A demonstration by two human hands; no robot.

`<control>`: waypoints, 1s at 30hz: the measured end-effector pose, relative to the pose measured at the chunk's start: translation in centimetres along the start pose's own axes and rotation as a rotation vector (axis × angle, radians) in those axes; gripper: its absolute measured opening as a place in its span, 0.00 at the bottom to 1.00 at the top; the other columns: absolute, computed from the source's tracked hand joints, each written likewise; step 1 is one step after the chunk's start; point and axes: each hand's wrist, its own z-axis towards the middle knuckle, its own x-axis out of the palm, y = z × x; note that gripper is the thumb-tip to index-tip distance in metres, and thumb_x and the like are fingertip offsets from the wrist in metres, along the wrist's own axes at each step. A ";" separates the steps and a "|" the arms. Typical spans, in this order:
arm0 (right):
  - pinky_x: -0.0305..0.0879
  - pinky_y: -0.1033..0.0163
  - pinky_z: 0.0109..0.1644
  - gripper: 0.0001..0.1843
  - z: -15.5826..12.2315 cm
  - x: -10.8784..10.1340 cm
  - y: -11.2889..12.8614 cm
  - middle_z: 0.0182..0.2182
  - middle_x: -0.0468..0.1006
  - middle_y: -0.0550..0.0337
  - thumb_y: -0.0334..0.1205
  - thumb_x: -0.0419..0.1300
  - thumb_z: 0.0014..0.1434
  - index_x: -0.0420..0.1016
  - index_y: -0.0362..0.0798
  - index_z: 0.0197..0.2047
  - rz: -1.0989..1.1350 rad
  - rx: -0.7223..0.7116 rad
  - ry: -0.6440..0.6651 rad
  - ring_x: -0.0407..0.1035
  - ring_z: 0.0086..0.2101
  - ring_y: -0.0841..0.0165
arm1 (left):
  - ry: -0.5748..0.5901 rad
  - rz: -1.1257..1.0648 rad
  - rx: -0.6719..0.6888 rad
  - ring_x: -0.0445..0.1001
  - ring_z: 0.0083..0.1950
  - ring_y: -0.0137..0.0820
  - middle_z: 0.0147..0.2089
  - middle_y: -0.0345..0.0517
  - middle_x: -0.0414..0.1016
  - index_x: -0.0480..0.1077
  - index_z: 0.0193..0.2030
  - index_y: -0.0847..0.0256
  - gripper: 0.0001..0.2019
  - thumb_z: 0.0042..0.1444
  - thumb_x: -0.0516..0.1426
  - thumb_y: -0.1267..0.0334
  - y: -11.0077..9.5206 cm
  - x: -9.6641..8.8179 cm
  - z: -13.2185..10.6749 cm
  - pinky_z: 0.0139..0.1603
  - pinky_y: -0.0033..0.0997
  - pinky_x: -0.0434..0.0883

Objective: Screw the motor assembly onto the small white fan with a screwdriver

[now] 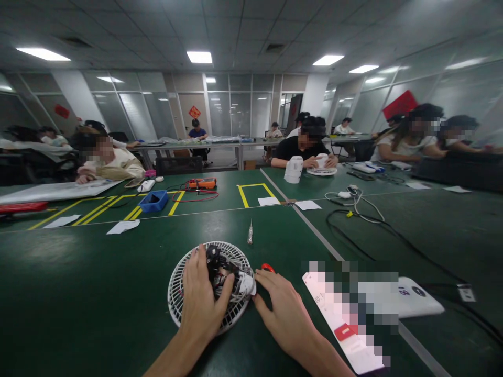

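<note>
In front of me a round white fan grille [176,283] lies on the green table, with a black motor and wiring [214,260] exposed on it. My left hand [200,293] reaches over the grille, its long fingers along the motor's left side and its thumb bent across the wires, holding the assembly. At the right rim, my right hand [281,309] has thumb and forefinger on either side of a white plastic part [247,284]. What the left palm covers is hidden. A red-orange ring-shaped piece [268,267] shows just behind the right hand.
A clear-handled screwdriver [250,233] lies beyond the grille. To the right are a lit phone [326,309], a white device [420,301] and cables [377,230]. A blue bin [153,201] and an orange multimeter [202,183] lie farther left. Other people sit around the tables.
</note>
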 end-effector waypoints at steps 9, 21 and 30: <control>0.59 0.46 0.69 0.23 0.0 0.8 -0.2 0.60 0.78 0.50 0.32 0.56 0.62 0.78 0.48 0.60 0.020 0.021 -0.085 0.70 0.61 0.56 | 0.048 0.111 0.349 0.35 0.81 0.56 0.82 0.48 0.32 0.36 0.78 0.43 0.46 0.61 0.61 0.58 2.6 -2.5 -3.7 0.75 0.76 0.46; 0.68 0.51 0.62 0.21 -1.2 0.1 1.1 0.48 0.85 0.55 0.27 0.54 0.61 0.79 0.53 0.52 0.093 -0.463 -0.438 0.78 0.51 0.63 | -0.029 0.029 0.485 0.51 0.78 0.56 0.78 0.42 0.52 0.47 0.74 0.28 0.48 0.54 0.66 0.67 3.5 -2.4 -5.1 0.70 0.73 0.63; 0.69 0.62 0.56 0.16 -1.0 2.8 1.7 0.38 0.85 0.62 0.24 0.53 0.61 0.76 0.50 0.46 0.094 -0.766 -0.398 0.79 0.39 0.71 | -0.150 -0.088 0.744 0.75 0.62 0.37 0.48 0.46 0.83 0.76 0.55 0.60 0.16 0.63 0.56 0.74 3.0 -2.7 -3.4 0.74 0.50 0.62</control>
